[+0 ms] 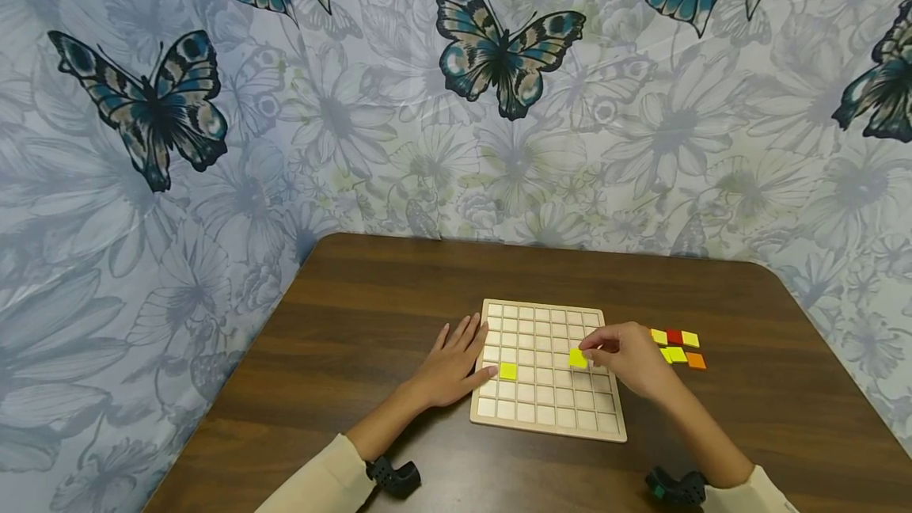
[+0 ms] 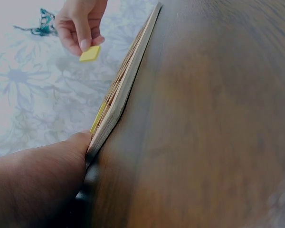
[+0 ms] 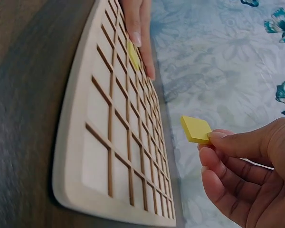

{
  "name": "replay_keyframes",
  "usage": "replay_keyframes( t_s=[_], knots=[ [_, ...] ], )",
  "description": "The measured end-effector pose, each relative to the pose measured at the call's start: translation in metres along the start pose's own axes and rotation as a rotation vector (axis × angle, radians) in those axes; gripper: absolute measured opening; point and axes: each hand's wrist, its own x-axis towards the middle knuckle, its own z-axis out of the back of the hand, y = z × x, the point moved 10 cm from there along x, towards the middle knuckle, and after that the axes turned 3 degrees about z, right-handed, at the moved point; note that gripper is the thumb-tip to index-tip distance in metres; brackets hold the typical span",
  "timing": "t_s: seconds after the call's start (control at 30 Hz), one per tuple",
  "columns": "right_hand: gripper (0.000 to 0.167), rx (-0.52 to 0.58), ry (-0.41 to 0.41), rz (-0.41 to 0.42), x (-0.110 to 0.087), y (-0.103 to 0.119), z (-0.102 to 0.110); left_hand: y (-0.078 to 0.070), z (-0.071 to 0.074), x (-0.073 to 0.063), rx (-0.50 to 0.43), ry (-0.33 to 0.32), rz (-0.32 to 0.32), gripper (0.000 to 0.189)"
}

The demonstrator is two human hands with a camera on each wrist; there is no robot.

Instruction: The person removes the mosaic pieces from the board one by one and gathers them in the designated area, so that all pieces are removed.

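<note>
A pale wooden grid board [image 1: 545, 416] lies flat on the brown table. My right hand [image 1: 628, 359] pinches a yellow square tile [image 3: 196, 129] between thumb and fingers, held above the right part of the board. The left hand [image 1: 450, 362] rests at the board's left edge, its fingers straight and spread, the thumb reaching over the rim. Close to that thumb, another yellow tile [image 1: 508, 371] sits in one of the grid's cells. In the left wrist view the held tile shows well above the board's surface.
Right of the board lie several loose tiles: yellow ones [image 1: 689, 340], a red tile [image 1: 674, 336] and an orange tile [image 1: 696, 360]. The table [image 1: 342, 299] ends at a wall covering [image 1: 399, 141] printed with butterflies. Each wrist wears a dark camera band [image 1: 395, 477].
</note>
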Motion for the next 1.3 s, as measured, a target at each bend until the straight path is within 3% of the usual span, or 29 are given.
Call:
replay_keyframes(
  t_s=[0.23,0.8,1.3],
  knots=[
    [0.006,0.007,-0.028,-0.02,-0.008,-0.005,0.017,-0.001,0.001,0.0,-0.007,0.004,0.0,0.079],
    [0.008,-0.09,-0.097,-0.07,-0.03,-0.022,0.046,0.001,-0.001,0.001,0.014,0.007,0.008,0.08],
    [0.012,-0.105,-0.11,-0.107,-0.041,-0.038,0.059,0.003,-0.004,0.002,0.025,0.028,0.029,0.082]
  ],
)
